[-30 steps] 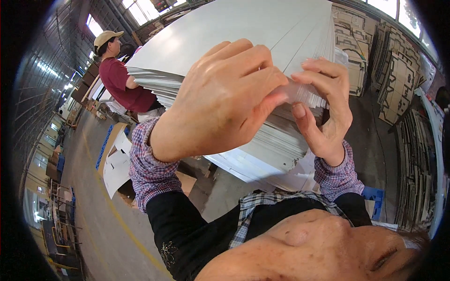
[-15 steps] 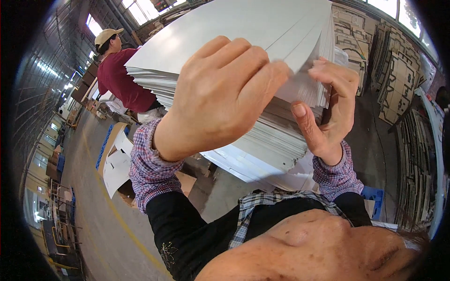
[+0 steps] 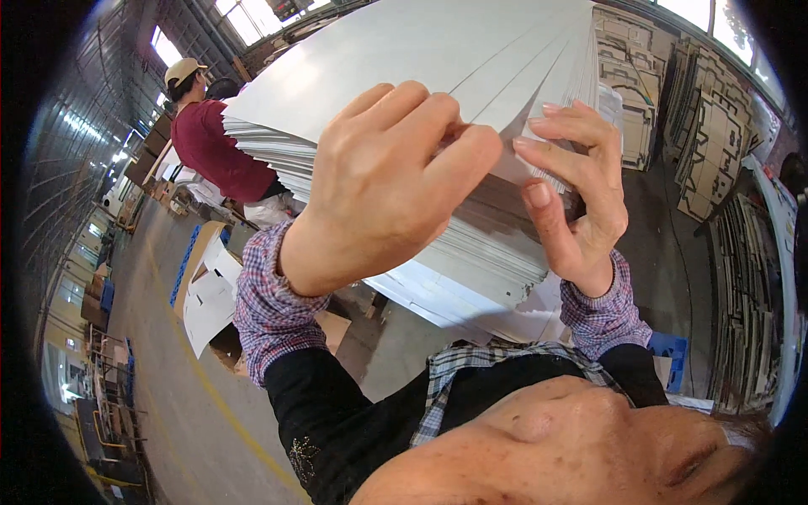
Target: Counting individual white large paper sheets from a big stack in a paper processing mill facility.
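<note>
Curling at the near right corner of a tall stack of white card sheets point(image 3: 404, 50), the left hand point(image 3: 387, 181) shows me its back, knuckles bent and thumb laid beside the forefinger; I cannot tell whether a sheet is pinched inside it; the right hand point(image 3: 581, 181) is loosely open against that same corner, fingers arched toward the sheet edges, thumb well apart from them. The top sheet is smooth with a soft sheen; at least three sheet edges splay out like a fan beside the right fingertips, the rest too tightly layered to count; lower down, the stack's side is finely ribbed, its bottom corner ragged.

Two checked cloth cuffs point(image 3: 273, 295) cover the wrists, over black sleeves point(image 3: 316, 379); one co-worker point(image 3: 223, 151) in a maroon top and tan cap stands beyond the stack's left corner.

Past the stack's right edge lean flat brown boards point(image 3: 711, 160) marked with dark stepped outlines, and nearer, a row of thin upright panels point(image 3: 745, 324); one blue plastic piece point(image 3: 669, 349), crate or pallet I cannot tell, sits near the right cuff; a cut white sheet point(image 3: 210, 299) slants over the floor point(image 3: 172, 370) to the left.
</note>
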{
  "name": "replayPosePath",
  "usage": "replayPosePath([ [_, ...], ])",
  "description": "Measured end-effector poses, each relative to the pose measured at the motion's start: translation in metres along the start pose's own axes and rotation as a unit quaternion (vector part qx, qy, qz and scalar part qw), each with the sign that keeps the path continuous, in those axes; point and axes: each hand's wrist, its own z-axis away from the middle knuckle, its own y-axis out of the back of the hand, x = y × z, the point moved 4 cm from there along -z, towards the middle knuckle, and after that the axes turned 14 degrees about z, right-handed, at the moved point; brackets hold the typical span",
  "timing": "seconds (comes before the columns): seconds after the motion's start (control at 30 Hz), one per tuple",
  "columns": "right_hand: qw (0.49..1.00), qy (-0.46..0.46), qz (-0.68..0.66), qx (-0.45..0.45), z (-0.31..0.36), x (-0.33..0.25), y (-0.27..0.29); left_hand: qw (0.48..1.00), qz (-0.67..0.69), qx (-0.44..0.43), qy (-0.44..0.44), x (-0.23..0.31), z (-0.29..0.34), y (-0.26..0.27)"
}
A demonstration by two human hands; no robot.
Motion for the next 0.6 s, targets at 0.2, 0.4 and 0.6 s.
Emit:
replayPosePath([
  [0.2, 0.996, -0.051, -0.067, -0.008, 0.003, 0.007, 0.003, 0.993, 0.071, -0.07, 0.054, 0.01, -0.012, 0.009],
  [0.4, 0.998, -0.043, -0.052, 0.012, 0.001, 0.003, 0.001, 0.997, 0.041, -0.063, 0.016, 0.009, -0.009, 0.001],
  [0.6, 0.999, -0.024, -0.025, 0.02, 0.001, 0.002, 0.003, 0.999, -0.03, -0.015, 0.0, 0.015, -0.015, -0.002],
])
